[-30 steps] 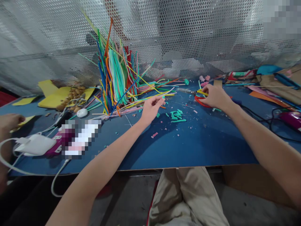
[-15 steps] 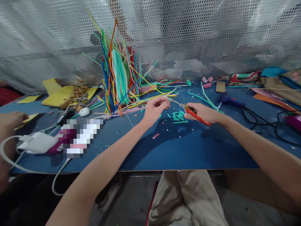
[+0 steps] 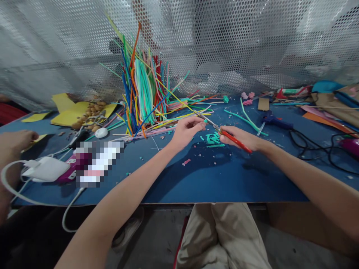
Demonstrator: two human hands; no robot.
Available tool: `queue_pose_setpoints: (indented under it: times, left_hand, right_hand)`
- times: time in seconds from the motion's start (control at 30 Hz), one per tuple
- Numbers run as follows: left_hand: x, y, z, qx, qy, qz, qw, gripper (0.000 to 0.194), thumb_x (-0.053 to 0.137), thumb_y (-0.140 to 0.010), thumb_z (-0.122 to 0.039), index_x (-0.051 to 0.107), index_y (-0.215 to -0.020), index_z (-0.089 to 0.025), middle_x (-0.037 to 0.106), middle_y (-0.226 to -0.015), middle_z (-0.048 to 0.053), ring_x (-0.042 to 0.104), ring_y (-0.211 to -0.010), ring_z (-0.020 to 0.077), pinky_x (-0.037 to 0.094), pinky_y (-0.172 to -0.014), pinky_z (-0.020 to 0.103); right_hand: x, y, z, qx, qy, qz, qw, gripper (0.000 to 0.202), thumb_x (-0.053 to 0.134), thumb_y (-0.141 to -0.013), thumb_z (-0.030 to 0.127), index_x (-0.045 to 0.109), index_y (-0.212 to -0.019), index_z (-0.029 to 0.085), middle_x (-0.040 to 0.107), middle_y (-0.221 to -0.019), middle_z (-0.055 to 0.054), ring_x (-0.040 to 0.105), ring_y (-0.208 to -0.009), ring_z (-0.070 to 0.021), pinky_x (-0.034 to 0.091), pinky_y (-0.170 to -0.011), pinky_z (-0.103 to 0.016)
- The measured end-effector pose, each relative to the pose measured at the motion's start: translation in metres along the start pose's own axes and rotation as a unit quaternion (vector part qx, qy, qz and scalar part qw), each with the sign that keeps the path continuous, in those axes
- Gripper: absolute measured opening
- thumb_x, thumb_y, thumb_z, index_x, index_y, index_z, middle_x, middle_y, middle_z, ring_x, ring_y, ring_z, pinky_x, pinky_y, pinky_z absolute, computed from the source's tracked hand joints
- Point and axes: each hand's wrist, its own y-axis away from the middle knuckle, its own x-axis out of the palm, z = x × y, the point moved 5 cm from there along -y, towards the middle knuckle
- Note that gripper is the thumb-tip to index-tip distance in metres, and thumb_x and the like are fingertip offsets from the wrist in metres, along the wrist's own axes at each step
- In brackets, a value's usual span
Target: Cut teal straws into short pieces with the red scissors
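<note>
Between thumb and fingertips, my left hand (image 3: 188, 130) pinches a short teal pipe cleaner piece (image 3: 205, 121). My right hand (image 3: 237, 136) grips red-handled scissors (image 3: 238, 143), their blades pointing up and left, close beside that piece. Whether the blades touch it, I cannot tell. Under my hands lies a small pile of cut teal pieces (image 3: 213, 139) on the blue table (image 3: 179, 183). A few pink bits (image 3: 186, 161) are scattered nearer me.
A tall bundle of coloured pipe cleaners (image 3: 144, 91) stands behind my left hand. To the right lie a blue glue gun (image 3: 276, 120) and its black cord. At left are a white charger (image 3: 46, 169), a pixelated phone and another person's hand (image 3: 19, 142).
The scissors have swung slightly, with their blades now further up and left and the handles a little lower. The teal piece shows more clearly at my left fingertips.
</note>
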Motion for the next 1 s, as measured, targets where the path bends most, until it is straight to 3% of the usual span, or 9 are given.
queue_pose_setpoints:
  times: [0.3,0.77,1.0]
  left_hand:
    - [-0.001,0.0,-0.006,0.013,0.008,0.019,1.0,0.029,0.079,-0.082,-0.047,0.076,-0.083,-0.019,0.072,-0.075,0.003,0.06,-0.066,0.0132,0.044,-0.06,0.026]
    - [-0.002,0.001,-0.007,0.034,-0.037,0.017,0.999,0.038,0.078,-0.082,-0.056,0.075,-0.084,-0.018,0.068,-0.073,0.002,0.059,-0.064,0.0131,0.043,-0.059,0.026]
    - [-0.002,-0.001,-0.002,0.036,-0.007,0.023,0.999,0.032,0.079,-0.083,-0.05,0.074,-0.086,-0.018,0.07,-0.076,0.002,0.062,-0.067,0.0132,0.048,-0.064,0.027]
  right_hand:
    - [0.006,0.002,0.005,-0.03,-0.008,0.001,1.0,0.048,0.05,-0.095,0.071,0.042,-0.086,0.024,0.044,-0.081,0.001,0.039,-0.071,-0.0167,0.037,-0.065,-0.033]
    - [0.007,0.001,0.003,-0.008,0.011,-0.009,1.0,0.048,0.056,-0.092,0.07,0.042,-0.086,0.024,0.045,-0.078,0.002,0.04,-0.069,-0.0162,0.038,-0.064,-0.033]
    - [0.013,-0.002,0.005,0.039,-0.022,-0.034,0.998,0.046,0.061,-0.089,0.065,0.043,-0.081,0.024,0.045,-0.077,0.003,0.04,-0.069,-0.0154,0.038,-0.065,-0.032]
